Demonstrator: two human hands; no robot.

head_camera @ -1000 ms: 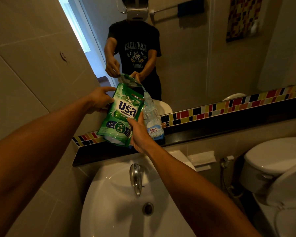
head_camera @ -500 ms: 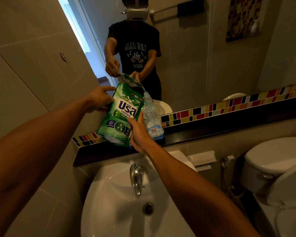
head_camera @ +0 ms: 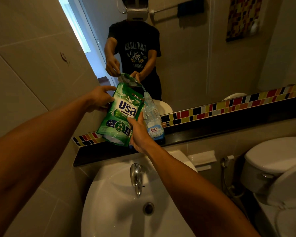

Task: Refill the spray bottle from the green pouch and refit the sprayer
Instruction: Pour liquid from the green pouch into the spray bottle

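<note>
The green pouch (head_camera: 121,113) is tilted to the right, its top corner at the open neck of the clear spray bottle (head_camera: 152,117). The bottle stands on the dark ledge (head_camera: 212,130) under the mirror and carries no sprayer. A thin stream runs from the pouch corner into the bottle neck. My left hand (head_camera: 99,100) grips the pouch's upper left edge. My right hand (head_camera: 138,132) holds the pouch's lower right side, right beside the bottle. I do not see the sprayer anywhere.
A white sink (head_camera: 116,207) with a chrome tap (head_camera: 136,178) lies right below the ledge. A toilet (head_camera: 277,168) stands at the right. The mirror (head_camera: 195,57) above the ledge reflects a person. A tiled wall runs along the left.
</note>
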